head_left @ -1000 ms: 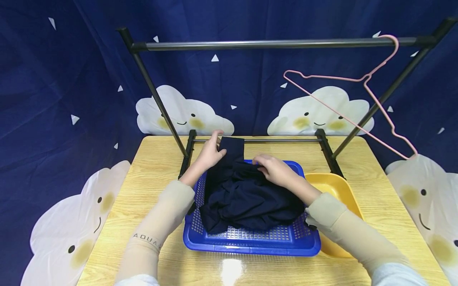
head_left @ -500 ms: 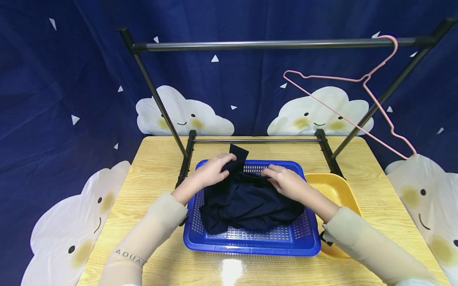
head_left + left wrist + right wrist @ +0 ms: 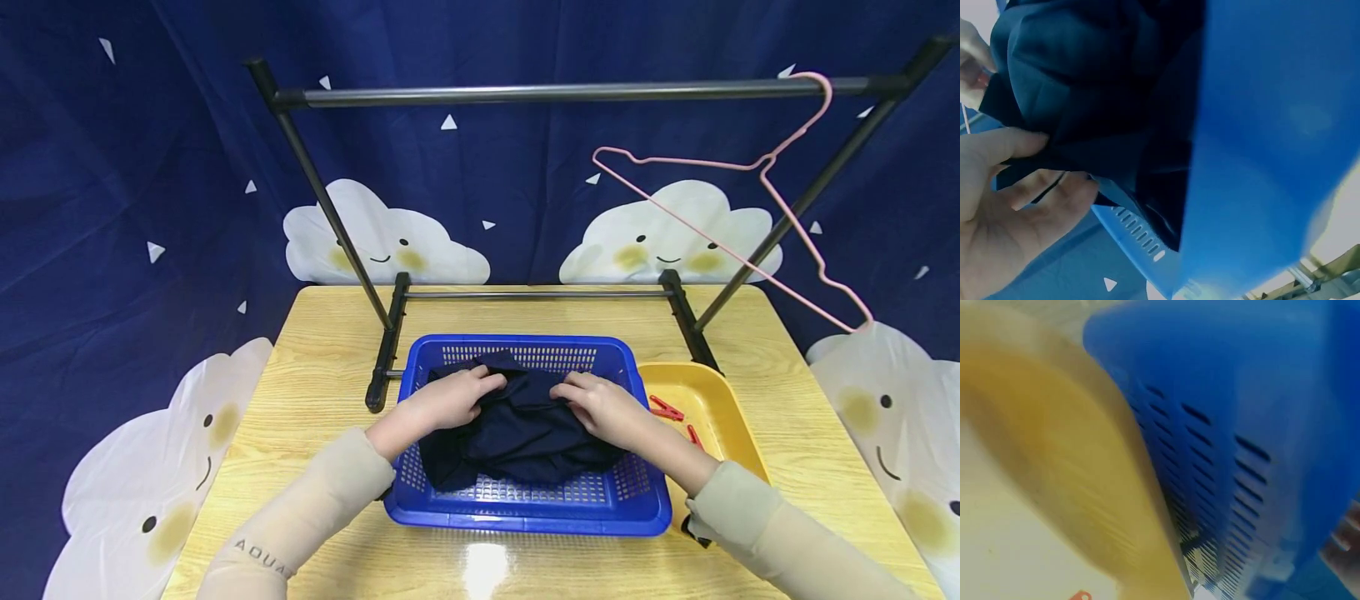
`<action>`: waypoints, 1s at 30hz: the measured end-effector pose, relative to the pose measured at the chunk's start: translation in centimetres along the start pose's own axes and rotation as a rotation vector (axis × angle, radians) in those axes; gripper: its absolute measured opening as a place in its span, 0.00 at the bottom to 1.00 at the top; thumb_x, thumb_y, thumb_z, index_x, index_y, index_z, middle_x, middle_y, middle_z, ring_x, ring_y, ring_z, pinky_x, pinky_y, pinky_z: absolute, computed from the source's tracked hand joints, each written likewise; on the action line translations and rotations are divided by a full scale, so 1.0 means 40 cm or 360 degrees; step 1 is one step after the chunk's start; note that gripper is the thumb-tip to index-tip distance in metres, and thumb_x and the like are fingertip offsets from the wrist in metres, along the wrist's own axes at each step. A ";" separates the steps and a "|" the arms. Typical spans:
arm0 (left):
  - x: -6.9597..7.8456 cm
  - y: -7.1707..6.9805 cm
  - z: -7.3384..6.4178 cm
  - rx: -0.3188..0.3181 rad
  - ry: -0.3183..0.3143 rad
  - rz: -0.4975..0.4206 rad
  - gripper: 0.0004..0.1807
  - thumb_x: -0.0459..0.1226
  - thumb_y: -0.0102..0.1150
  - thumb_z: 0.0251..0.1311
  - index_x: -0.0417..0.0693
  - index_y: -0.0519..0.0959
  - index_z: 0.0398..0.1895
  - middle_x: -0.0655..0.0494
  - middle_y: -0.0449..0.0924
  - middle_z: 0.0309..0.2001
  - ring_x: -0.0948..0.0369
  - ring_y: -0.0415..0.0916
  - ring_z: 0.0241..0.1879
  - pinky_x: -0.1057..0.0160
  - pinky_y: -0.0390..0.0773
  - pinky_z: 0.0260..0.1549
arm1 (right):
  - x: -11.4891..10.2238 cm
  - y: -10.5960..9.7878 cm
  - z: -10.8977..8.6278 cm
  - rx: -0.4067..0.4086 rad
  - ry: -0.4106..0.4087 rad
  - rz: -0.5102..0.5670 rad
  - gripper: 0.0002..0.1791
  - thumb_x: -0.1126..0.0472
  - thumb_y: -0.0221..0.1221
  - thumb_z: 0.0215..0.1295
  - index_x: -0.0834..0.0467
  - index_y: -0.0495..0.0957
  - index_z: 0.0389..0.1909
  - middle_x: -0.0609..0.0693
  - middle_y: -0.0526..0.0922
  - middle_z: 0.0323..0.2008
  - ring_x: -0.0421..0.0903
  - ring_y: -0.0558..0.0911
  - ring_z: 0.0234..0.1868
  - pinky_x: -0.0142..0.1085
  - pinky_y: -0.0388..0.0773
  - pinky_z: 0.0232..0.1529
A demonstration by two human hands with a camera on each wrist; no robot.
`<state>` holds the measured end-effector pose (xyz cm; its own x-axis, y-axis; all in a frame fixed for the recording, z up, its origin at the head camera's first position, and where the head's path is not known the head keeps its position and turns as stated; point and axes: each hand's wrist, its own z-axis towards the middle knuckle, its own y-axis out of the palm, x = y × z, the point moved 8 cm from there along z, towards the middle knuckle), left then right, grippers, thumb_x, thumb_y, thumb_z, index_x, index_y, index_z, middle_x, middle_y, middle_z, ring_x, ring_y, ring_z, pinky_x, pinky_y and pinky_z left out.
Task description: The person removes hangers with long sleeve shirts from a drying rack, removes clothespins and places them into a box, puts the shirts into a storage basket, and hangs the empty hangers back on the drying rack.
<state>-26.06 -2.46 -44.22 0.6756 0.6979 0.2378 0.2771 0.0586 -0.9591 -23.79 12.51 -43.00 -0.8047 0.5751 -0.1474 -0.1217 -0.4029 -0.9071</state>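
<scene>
A dark navy piece of cloth (image 3: 525, 442), crumpled, lies inside a blue perforated plastic basket (image 3: 525, 525). Over its left part, my left hand (image 3: 453, 402) pinches an edge of the fabric. The left wrist view shows the thumb above that dark cloth (image 3: 1091, 94) and the other fingers beneath it. My right hand (image 3: 603, 410) holds the upper right edge of the cloth between bent fingers and thumb. In the right wrist view the basket wall (image 3: 1254, 369) covers most of that hand; only some fingers (image 3: 1347, 544) show at the right side.
A yellow basin (image 3: 738, 425) stands right of the basket, with red clothespins (image 3: 666, 409) in it. Behind is a black-framed clothes rack (image 3: 570, 93) on the wooden table (image 3: 322, 350). A pink hanger (image 3: 795, 212) hangs from its bar at the right.
The flap of cloth that stuck up past the basket's back rim has come down inside. My left hand has moved nearer with it; my right has shifted slightly right and nearer.
</scene>
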 end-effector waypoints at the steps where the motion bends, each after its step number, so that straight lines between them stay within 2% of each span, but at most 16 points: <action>1: 0.000 0.009 -0.002 -0.0046 -0.0033 0.0006 0.24 0.33 0.56 0.58 0.52 0.65 0.58 0.46 0.70 0.52 0.51 0.75 0.46 0.56 0.74 0.45 | -0.001 0.005 -0.003 -0.0008 0.0007 0.0004 0.16 0.70 0.63 0.49 0.55 0.78 0.40 0.48 0.77 0.34 0.45 0.78 0.33 0.39 0.76 0.35; 5: -0.001 0.046 -0.010 -0.0233 -0.0163 -0.0008 0.28 0.42 0.57 0.59 0.54 0.59 0.62 0.47 0.65 0.58 0.51 0.72 0.51 0.56 0.73 0.46 | -0.003 0.027 -0.017 -0.0089 0.0061 0.0023 0.15 0.62 0.63 0.54 0.55 0.78 0.44 0.49 0.77 0.37 0.45 0.78 0.36 0.40 0.76 0.37; 10: 0.000 0.083 -0.018 -0.0405 -0.0300 0.0034 0.37 0.49 0.58 0.56 0.54 0.53 0.66 0.47 0.59 0.61 0.51 0.68 0.56 0.56 0.72 0.48 | -0.002 0.066 -0.037 -0.0313 0.0175 0.0023 0.26 0.50 0.62 0.56 0.55 0.72 0.55 0.54 0.75 0.46 0.51 0.77 0.45 0.47 0.74 0.44; 13: 0.000 0.104 -0.022 -0.0499 -0.0356 0.0099 0.42 0.52 0.58 0.55 0.53 0.50 0.69 0.48 0.56 0.64 0.51 0.65 0.59 0.57 0.71 0.51 | -0.004 0.086 -0.046 -0.0420 0.0215 0.0020 0.30 0.49 0.61 0.56 0.55 0.69 0.59 0.57 0.73 0.50 0.53 0.75 0.49 0.50 0.73 0.47; 18: -0.006 0.144 -0.030 -0.0660 -0.0433 0.0212 0.45 0.56 0.56 0.55 0.57 0.45 0.71 0.50 0.50 0.69 0.52 0.59 0.64 0.57 0.67 0.55 | -0.007 0.109 -0.054 -0.0492 0.0240 0.0014 0.30 0.49 0.60 0.58 0.54 0.67 0.61 0.58 0.72 0.51 0.55 0.75 0.49 0.50 0.73 0.46; 22: -0.010 0.168 -0.034 -0.0708 -0.0443 0.0303 0.45 0.58 0.55 0.54 0.60 0.44 0.71 0.52 0.48 0.69 0.53 0.58 0.64 0.58 0.68 0.54 | -0.008 0.133 -0.062 -0.0536 0.0249 -0.0022 0.31 0.49 0.59 0.58 0.53 0.66 0.62 0.58 0.71 0.52 0.56 0.74 0.50 0.51 0.73 0.45; 30: -0.016 0.197 -0.045 -0.0712 -0.0455 0.0444 0.45 0.60 0.53 0.53 0.63 0.46 0.71 0.56 0.47 0.69 0.55 0.58 0.63 0.58 0.69 0.52 | -0.013 0.166 -0.074 -0.0562 0.0247 -0.0096 0.31 0.49 0.58 0.59 0.50 0.65 0.63 0.59 0.68 0.54 0.57 0.72 0.52 0.53 0.72 0.45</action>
<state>-23.06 -3.72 -51.65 0.5708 0.8117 -0.1241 0.4180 -0.4174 -0.8069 -22.45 11.64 -50.11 -0.7016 0.7019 -0.1229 0.0629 -0.1108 -0.9919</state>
